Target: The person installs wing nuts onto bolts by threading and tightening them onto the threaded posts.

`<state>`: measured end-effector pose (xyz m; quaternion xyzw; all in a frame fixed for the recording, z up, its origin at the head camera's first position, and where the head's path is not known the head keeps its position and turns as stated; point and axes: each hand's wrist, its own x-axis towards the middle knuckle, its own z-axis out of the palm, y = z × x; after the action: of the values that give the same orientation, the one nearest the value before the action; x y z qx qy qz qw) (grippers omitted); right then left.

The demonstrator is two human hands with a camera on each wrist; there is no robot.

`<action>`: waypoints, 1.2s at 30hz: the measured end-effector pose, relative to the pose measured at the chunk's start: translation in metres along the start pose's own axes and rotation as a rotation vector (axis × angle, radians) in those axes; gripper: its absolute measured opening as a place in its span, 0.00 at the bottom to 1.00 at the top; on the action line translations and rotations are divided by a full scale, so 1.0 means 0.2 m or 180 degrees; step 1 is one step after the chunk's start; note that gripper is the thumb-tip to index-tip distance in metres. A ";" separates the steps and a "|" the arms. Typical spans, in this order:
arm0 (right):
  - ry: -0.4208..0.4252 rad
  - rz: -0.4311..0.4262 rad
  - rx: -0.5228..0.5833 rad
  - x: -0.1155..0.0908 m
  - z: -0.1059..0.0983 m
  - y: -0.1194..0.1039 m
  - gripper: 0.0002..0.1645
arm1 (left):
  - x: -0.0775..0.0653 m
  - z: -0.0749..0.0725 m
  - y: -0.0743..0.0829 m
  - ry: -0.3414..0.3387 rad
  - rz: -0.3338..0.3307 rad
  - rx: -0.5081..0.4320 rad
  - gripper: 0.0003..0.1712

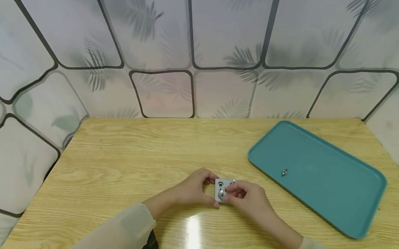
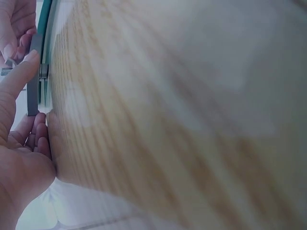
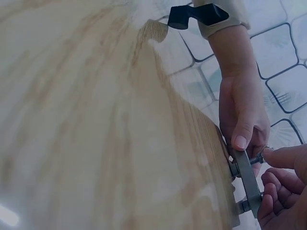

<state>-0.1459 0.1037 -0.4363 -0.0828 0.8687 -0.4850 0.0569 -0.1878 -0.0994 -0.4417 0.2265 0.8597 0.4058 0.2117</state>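
Note:
A small grey metal plate [image 1: 219, 184] with round holes stands close over the wooden table, gripped along its left side by the thumb and fingers of my left hand [image 1: 195, 188]. In the right wrist view, bolts pass through the plate [image 3: 249, 182], their heads [image 3: 243, 206] on the table side. A shiny wing nut [image 1: 221, 193] sits on one threaded shaft [image 3: 257, 159] on the upper face. My right hand [image 1: 248, 196] has curled fingers over the plate, thumb and fingertip right at this wing nut. Another shiny piece [image 1: 233, 182] shows at the plate's far edge, partly hidden by the right fingers.
A teal tray [image 1: 328, 179] lies on the wooden table [image 1: 135, 149] at the right, with one small shiny metal piece [image 1: 284, 172] near its left edge. A patterned curtain [image 1: 231, 27] hangs behind the table and along its sides.

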 end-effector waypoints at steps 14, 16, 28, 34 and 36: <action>0.0139 -0.0052 0.0035 -0.02 0.06 -0.04 0.16 | 0.00 0.00 -0.01 -0.0033 0.0025 -0.0096 0.36; 0.0128 -0.0097 0.0059 -0.02 0.05 -0.04 0.16 | 0.00 0.00 -0.01 -0.0029 0.0043 -0.0106 0.36; -0.0034 -0.0098 0.0185 -0.06 0.01 0.00 0.08 | 0.00 0.00 0.00 -0.0027 0.0029 0.0001 0.38; 0.0171 -0.0113 0.0105 -0.07 0.02 0.01 0.05 | 0.01 0.00 -0.01 0.0010 0.0049 0.0069 0.37; 0.0279 -0.0068 0.0115 -0.07 0.03 0.02 0.07 | 0.01 0.00 -0.01 0.0013 0.0060 0.0063 0.37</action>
<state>-0.1313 0.1039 -0.4415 -0.0697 0.8605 -0.5044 0.0152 -0.1890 -0.0992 -0.4430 0.2358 0.8620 0.3998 0.2039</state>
